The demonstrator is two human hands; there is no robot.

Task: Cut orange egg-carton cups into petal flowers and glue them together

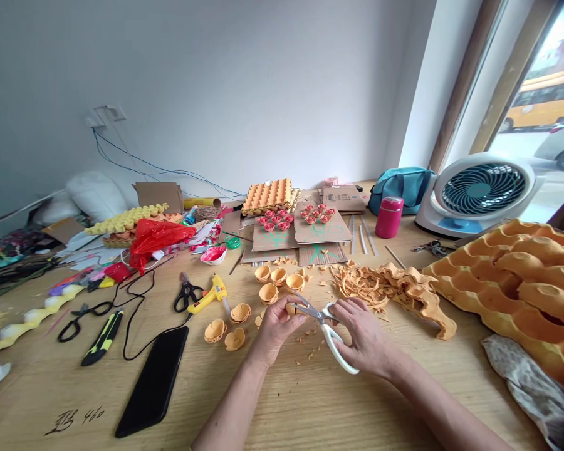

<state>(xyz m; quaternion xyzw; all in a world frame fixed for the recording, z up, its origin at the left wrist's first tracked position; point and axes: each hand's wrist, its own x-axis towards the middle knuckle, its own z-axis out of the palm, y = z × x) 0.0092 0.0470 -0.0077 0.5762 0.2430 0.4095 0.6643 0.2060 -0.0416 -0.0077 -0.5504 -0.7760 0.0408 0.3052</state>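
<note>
Just below the centre of the frame, your left hand (278, 326) pinches a small orange carton cup (290, 309) between thumb and fingers, most of it hidden by them. Your right hand (364, 332) is closed around the handles of the white-handled scissors (339, 354), whose blades look parted and reach to the cup.

Expect the cup to be very light and dry, not slippery — a moulded pulp that seems stiff enough to keep its shape, yet thin enough to crease or tear under a hard squeeze. Hold it low, near its base, with a soft pinch, and keep your fingertips off the rim where the blades lie. The scissors should feel rigid and heavier, best held by the loops. Similar finished-looking cups (268, 293) sit left of centre — lift those by their sides, not their thin petals.
</note>
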